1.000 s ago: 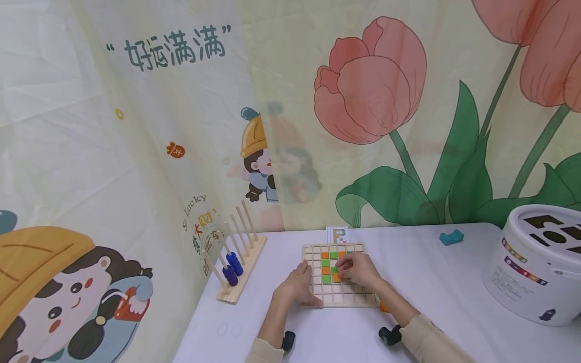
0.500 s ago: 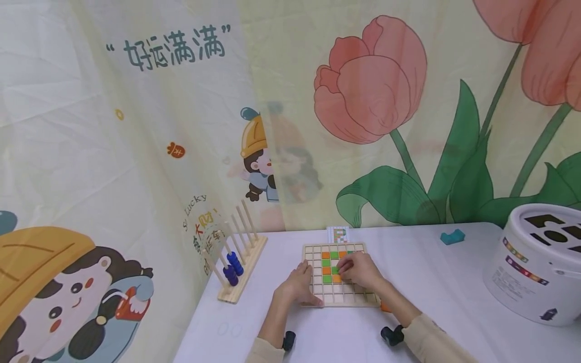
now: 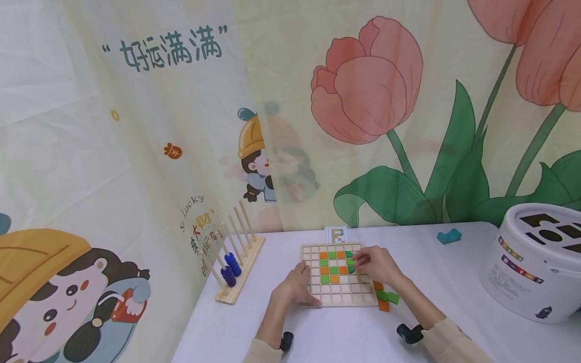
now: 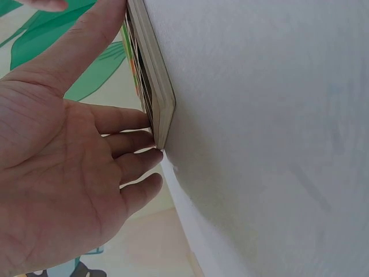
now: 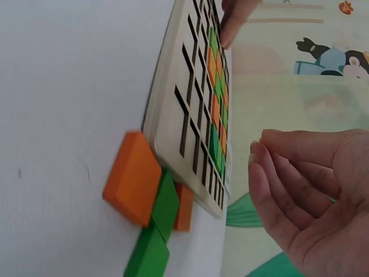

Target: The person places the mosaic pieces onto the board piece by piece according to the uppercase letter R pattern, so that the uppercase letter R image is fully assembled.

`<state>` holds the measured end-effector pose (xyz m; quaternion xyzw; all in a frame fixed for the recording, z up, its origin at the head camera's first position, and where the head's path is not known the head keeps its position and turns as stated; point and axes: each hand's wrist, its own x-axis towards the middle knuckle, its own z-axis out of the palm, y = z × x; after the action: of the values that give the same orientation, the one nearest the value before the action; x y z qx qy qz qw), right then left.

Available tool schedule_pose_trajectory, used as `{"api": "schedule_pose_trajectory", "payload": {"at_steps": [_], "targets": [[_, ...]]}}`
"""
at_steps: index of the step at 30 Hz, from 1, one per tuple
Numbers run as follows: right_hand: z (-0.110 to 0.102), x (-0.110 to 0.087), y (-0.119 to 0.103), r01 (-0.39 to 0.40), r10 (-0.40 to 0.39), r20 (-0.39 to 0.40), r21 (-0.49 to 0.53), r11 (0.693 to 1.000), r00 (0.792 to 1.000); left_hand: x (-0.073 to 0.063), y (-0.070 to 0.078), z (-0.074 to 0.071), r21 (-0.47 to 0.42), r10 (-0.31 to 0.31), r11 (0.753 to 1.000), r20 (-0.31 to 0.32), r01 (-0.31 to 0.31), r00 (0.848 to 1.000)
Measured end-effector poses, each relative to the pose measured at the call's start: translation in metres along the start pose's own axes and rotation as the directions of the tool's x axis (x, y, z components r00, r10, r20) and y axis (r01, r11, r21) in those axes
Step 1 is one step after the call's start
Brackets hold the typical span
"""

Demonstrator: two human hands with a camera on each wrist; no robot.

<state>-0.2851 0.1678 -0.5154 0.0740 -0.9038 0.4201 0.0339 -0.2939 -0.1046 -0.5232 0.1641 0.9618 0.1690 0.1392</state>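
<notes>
A wooden grid board (image 3: 317, 297) lies on the table with orange tiles (image 3: 334, 279), light green tiles (image 3: 324, 279) and dark green pieces (image 3: 349, 253) set in its squares. My left hand (image 3: 295, 285) rests at the board's left side, its fingertips touching the edge and the thumb at the front left corner. In the left wrist view those fingers are extended against the board's rim (image 4: 164, 104). My right hand (image 3: 380, 264) hovers by the right-hand dark green pieces. The right wrist view shows its relaxed fingers (image 5: 282, 210) bent, thumb and index tips close together, with no tile visible between them.
Loose orange blocks (image 5: 134, 179) and green blocks (image 5: 149, 254) lie beside the board's right edge. A pattern card (image 3: 336, 235) is behind the board. A peg rack (image 3: 242, 275) with blue beads stands left, a teal block (image 3: 449, 236) back right, a white bucket (image 3: 522, 282) far right.
My right hand has drawn back to the right from the middle of the board, uncovering dark green pieces and the loose blocks beside it. My left hand stays at the board's left edge.
</notes>
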Motion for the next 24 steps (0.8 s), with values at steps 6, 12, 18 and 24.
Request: {"api": "schedule_pose_trajectory", "payload": {"at_steps": [6, 12, 18, 24], "targets": [[-0.014, -0.006, 0.009, -0.080, 0.082, 0.018, -0.079, 0.994, 0.996, 0.000, 0.000, 0.001, 0.001, -0.001, 1.000, 0.002, 0.001, 1.000], [-0.019, -0.016, 0.029, -0.154, 0.163, 0.089, -0.099, 0.983, 0.983, -0.001, 0.000, 0.002, 0.016, 0.004, 1.000, -0.002, -0.004, 1.000], [-0.020, -0.026, 0.043, -0.153, 0.169, 0.111, -0.141, 0.978, 0.979, -0.001, -0.001, 0.003, 0.021, 0.007, 1.000, -0.008, -0.006, 1.000], [-0.019, -0.032, 0.047, -0.133, 0.147, 0.091, -0.143, 0.981, 0.985, 0.000, 0.001, 0.002, 0.017, 0.005, 1.000, -0.007, -0.005, 1.000]]}}
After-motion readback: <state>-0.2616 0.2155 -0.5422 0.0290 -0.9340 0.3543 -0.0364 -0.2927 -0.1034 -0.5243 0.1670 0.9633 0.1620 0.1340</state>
